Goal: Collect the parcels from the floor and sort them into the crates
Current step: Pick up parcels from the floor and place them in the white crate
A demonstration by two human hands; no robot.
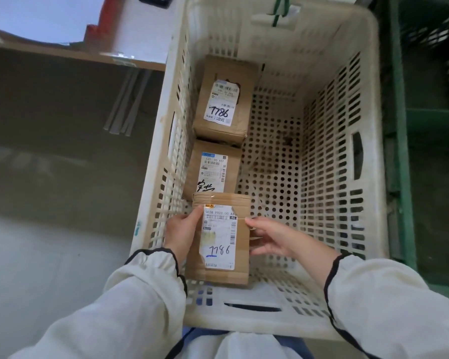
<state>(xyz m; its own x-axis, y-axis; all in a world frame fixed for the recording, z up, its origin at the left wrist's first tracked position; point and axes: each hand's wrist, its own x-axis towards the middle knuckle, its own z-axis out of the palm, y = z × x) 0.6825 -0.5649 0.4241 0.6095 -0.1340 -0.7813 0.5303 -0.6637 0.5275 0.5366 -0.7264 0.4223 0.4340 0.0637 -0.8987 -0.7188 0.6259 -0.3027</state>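
Observation:
A white perforated crate (368, 104) fills the view. Along its left wall lie three brown cardboard parcels with white labels. The far parcel (224, 99) reads 7786, the middle parcel (213, 169) lies behind the near one. The near parcel (219, 273), also marked 7786, sits at the crate's near left corner. My left hand (183, 233) holds its left edge, fingers curled round it. My right hand (272, 238) touches its right edge with the fingertips, thumb under the side.
A green crate (402, 177) stands against the white crate's right side. On the left is grey floor (49, 190) and a low wooden ledge (75, 54) with a few white strips leaning below it. The white crate's right half shows bare perforated bottom.

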